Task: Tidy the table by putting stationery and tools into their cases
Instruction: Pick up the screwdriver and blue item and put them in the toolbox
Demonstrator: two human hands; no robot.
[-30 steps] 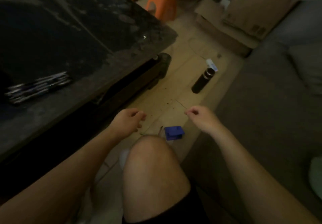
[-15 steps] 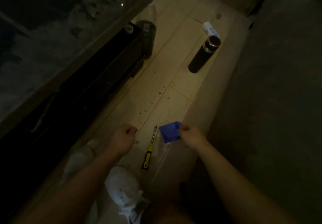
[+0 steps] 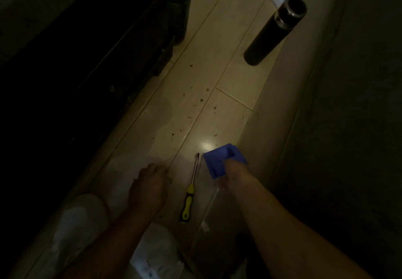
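Head view: right fingers grip blue case, screwdriver beside; left fingers curled, hold unclear.

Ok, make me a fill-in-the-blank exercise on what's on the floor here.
1. The right hand holds a ____ case.
2. The handle of the screwdriver is black and ____.
3. The screwdriver lies on the floor to the ____ of the case.
Missing words: blue; yellow; left.

Yellow-handled screwdriver (on floor), blue case beside
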